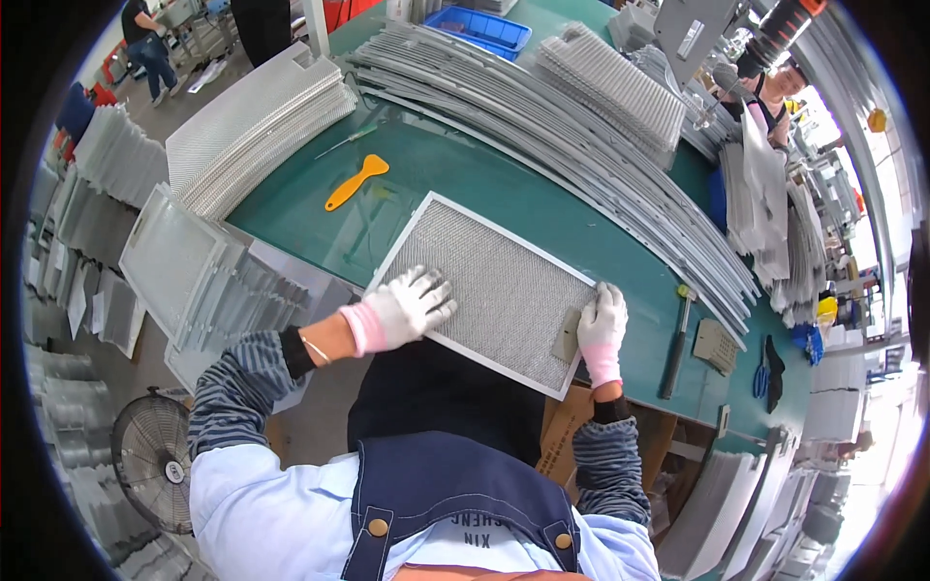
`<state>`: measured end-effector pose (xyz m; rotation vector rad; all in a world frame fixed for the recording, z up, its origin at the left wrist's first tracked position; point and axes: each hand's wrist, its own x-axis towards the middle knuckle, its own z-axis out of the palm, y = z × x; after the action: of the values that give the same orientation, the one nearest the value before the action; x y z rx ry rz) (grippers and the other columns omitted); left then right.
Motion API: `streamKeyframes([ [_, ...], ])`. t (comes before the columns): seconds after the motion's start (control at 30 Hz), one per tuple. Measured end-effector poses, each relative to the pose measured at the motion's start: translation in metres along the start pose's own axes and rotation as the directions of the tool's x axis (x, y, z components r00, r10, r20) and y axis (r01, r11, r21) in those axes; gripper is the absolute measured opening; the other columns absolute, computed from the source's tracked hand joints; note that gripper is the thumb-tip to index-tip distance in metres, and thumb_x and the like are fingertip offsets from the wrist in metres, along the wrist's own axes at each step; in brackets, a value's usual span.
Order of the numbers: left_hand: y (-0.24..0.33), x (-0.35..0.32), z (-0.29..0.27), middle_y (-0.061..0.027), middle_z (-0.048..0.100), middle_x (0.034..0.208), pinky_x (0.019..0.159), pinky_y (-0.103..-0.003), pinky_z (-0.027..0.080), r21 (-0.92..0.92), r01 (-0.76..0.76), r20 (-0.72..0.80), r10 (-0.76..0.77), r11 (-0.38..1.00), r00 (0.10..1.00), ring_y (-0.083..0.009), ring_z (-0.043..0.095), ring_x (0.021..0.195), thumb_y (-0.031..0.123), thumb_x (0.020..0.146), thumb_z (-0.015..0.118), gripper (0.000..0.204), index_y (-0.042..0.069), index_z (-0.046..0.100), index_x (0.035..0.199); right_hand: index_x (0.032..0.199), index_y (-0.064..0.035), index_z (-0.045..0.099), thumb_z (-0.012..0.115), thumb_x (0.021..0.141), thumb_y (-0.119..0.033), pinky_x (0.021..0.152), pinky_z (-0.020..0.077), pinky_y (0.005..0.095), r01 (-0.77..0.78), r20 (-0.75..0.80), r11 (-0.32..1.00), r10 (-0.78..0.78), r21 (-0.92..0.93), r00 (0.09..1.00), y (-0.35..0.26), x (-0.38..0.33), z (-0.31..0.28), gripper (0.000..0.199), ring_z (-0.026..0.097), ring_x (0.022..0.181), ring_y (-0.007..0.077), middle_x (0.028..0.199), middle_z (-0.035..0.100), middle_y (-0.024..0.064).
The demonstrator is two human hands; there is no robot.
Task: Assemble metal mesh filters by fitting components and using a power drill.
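A rectangular mesh filter panel with a thin white metal frame lies tilted on the green bench, its near edge overhanging toward my lap. My left hand, in a white glove with a pink cuff, rests on the panel's left part with fingers spread. My right hand, gloved the same way, is closed round the frame's right edge. Beside it, a small grey plate or tab shows on the mesh near the right end. Its underside is hidden.
Beyond the panel lie a yellow scraper and a thin screwdriver. Long metal strips arc across the back. Mesh stacks stand left. A hammer and blue-handled scissors lie right. A fan stands lower left.
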<state>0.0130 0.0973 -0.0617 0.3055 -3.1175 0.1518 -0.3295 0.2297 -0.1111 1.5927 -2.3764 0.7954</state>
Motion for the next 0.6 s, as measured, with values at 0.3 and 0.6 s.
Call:
streamKeyframes([
  [0.3,-0.099,0.122,-0.135,-0.0089,0.068,0.072,0.06,-0.034,0.052,-0.339,-0.117,-0.276,0.02,0.933,0.961,-0.0243,0.065,0.061,0.043,0.086,0.067,0.034,0.014,0.071,0.104,0.104,0.0021,0.065,0.057,0.093,-0.01,0.07,0.0484,0.0259,-0.093,0.156,0.667,-0.035,0.739,0.987,0.06,0.015,-0.051,0.018,0.059,0.078,0.0136,0.092,0.065,0.0058],
  [0.6,-0.087,0.096,-0.135,-0.0114,0.064,0.066,0.056,-0.034,0.051,-0.297,-0.237,-0.465,0.076,0.925,0.882,-0.0253,0.063,0.056,0.025,0.078,0.078,0.029,0.004,0.071,0.097,0.113,0.0064,0.061,0.06,0.091,-0.003,0.095,0.044,0.0314,-0.368,0.188,0.563,0.353,0.74,0.917,0.076,-0.018,-0.025,0.025,0.058,0.108,0.018,0.116,0.064,0.0119],
])
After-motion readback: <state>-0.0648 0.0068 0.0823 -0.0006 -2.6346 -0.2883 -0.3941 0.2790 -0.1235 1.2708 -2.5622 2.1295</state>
